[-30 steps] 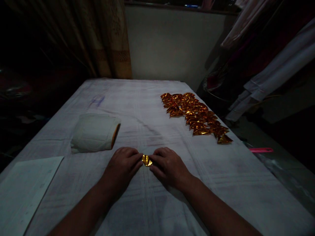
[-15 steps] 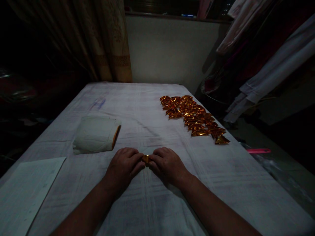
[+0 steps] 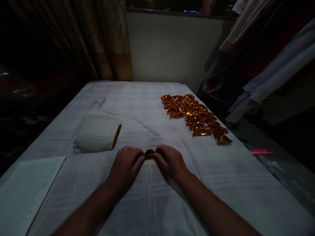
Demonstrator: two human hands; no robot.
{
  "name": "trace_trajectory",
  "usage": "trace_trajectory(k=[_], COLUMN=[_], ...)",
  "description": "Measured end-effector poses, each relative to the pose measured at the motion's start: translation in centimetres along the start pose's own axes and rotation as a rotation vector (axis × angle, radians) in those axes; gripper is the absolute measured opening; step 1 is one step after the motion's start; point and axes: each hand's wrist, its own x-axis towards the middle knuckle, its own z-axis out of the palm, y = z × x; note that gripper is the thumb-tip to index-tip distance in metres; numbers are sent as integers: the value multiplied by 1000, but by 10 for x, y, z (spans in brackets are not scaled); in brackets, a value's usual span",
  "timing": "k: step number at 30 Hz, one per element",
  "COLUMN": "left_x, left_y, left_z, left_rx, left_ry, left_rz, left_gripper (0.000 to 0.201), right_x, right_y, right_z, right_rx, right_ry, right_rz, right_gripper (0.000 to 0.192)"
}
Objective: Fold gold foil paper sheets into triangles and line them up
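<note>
Cloth-covered pale worktop (image 3: 152, 108) carries everything — a white sheet of paper (image 3: 24, 186) at the near left, a white cloth roll (image 3: 94, 133), rows of folded gold foil pieces (image 3: 197, 119) at the far right. Left hand (image 3: 125, 165) and right hand (image 3: 171, 161) — fingertips closed — pinch one small gold foil piece (image 3: 149, 154) between them, near centre.

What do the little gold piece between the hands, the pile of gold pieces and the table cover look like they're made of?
The gold piece, pinched by the left hand and right hand, looks like thin metallic foil or foil paper: creased, dully glinting. The pile matches it, shiny orange-gold with sharp folds. The table cover seems to be woven cloth: matte, whitish, wrinkled.
</note>
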Motion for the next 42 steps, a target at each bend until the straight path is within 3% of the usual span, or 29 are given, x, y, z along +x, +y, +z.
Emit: trace_trajectory(k=[9,19,22,26,30,37,42], left_x=[-3,0,0,-2,-3,-6,-8], left_y=[-3,-1,-4,-7,-8,-8,-1], left_z=[8,5,7,11,12,11,10], left_rx=[29,36,29,68,109,182,266], left_ry=[72,17,55,95,71,55,0], left_rz=[-1,55,61,90,102,91,158], left_gripper=[14,17,18,23,29,31,39], right_x=[4,2,-1,-4,-6,-14,-15], right_y=[-5,-11,-13,-17,-20,-14,-15], right_z=[2,2,1,1,1,-2,-3], right_rx=[-74,-209,-221,-276,-285,-313,-326], right_ry=[-17,-34,-71,-227,-315,-290,-315], right_rz=[39,-20,-142,-234,-204,-83,-61], right_gripper=[11,17,29,57,67,67,71])
